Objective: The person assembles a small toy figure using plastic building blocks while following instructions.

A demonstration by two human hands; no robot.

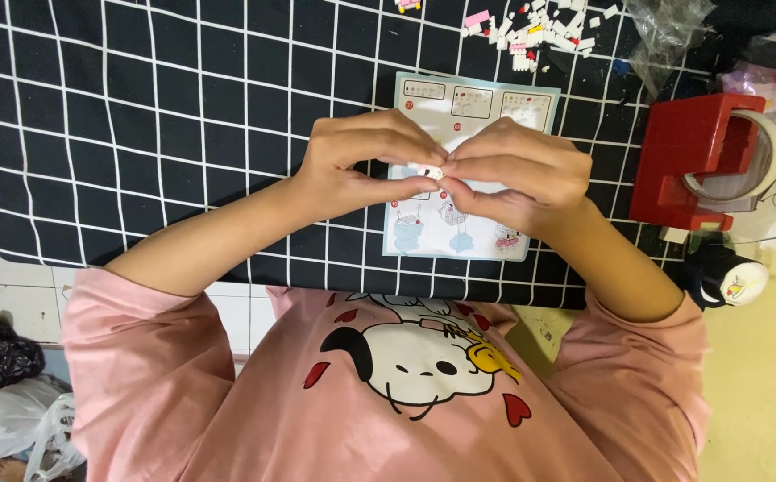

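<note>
- As the forearms reach out from the pink shirt, the left hand and right hand meet fingertip to fingertip above the middle of the mat.
- Both hands are curled, thumb and forefinger of each pressed in on a tiny white brick piece; the other fingers are folded close, none spread.
- My reading of the brick piece: hard plastic, nearly weightless, stiff, smooth enough to squirt out of a loose pinch. Best held by its flat sides with the fingertips only, pressed square on.
- It is held just above the instruction sheet, not resting on it as far as I can tell.
- The sheet lies flat on the black grid mat.
- To the right stands a red tape dispenser, well apart from the hands.
- Farthest off, a loose pile of small bricks sits beside a clear plastic bag.
</note>
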